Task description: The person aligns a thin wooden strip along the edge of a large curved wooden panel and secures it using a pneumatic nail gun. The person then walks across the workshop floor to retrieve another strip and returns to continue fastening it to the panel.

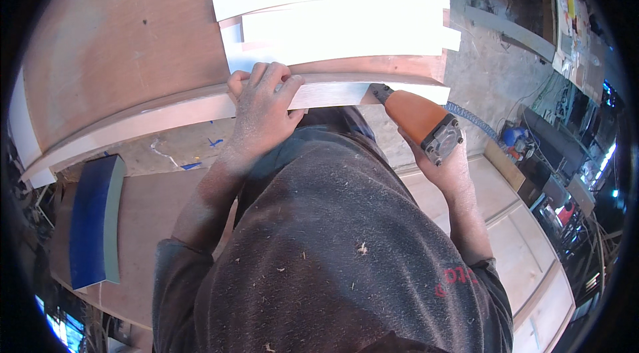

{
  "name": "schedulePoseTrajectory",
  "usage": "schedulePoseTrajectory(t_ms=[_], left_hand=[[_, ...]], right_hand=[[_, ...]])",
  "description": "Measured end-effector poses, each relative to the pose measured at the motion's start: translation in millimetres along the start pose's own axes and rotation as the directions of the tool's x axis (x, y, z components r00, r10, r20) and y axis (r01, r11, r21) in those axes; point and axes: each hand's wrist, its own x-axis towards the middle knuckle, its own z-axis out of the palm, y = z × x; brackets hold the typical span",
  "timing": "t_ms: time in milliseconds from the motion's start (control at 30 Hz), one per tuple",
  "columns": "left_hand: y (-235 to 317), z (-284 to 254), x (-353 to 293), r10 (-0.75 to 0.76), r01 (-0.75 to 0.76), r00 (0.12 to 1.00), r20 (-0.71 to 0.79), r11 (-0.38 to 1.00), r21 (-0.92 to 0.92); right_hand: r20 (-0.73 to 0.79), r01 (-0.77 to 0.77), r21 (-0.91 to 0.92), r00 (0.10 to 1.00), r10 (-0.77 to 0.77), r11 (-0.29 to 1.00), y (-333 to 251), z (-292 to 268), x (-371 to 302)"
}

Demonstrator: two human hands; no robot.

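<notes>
My right hand is wrapped round an orange and black air nail gun; the grip is mostly hidden under its body. The gun's dark nose meets the front face of a pale wooden strip along the near edge of a wooden panel. To the left of the gun, my left hand is closed over the strip, its fingers curled over the top edge and its thumb on the front side. Brightly lit pale boards lie on the panel beyond my hands.
A coiled blue air hose runs behind the gun to the right. A blue, curved-edged block rests on a board at lower left. Another framed wooden panel lies at lower right. Tools and clutter, including a dark cylinder, line the right side.
</notes>
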Motion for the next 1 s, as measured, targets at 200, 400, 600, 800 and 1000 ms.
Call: schedulePoseTrajectory(t_ms=[200,400,600,800,1000], left_hand=[[-4.5,3.9,-0.1,0.037,-0.039,0.998,-0.056,0.998,-0.041],[-6.8,5.8,1.5,0.048,-0.054,0.995,-0.086,0.996,-0.071],[-7.0,7.2,0.7,0.05,-0.057,0.994,-0.095,0.995,-0.082],[-7.9,9.9,0.6,0.048,-0.055,0.994,-0.1,0.996,-0.072],[-9.0,11.5,1.0,0.053,-0.059,0.993,-0.106,0.996,-0.061]], right_hand=[[0.09,-0.096,-0.034,0.991,0.099,0.995,-6.1,-4.4,-1.4],[0.1,-0.084,0.045,0.992,0.079,0.995,-22.3,-1.1,0.6],[0.144,-0.005,0.048,0.99,-0.002,0.999,-41.2,8.7,5.7],[0.178,0.05,-0.065,0.983,-0.037,0.997,-46.0,13.4,10.4],[0.164,0.015,-0.127,0.986,0.006,0.992,-47.2,15.6,10.2]])
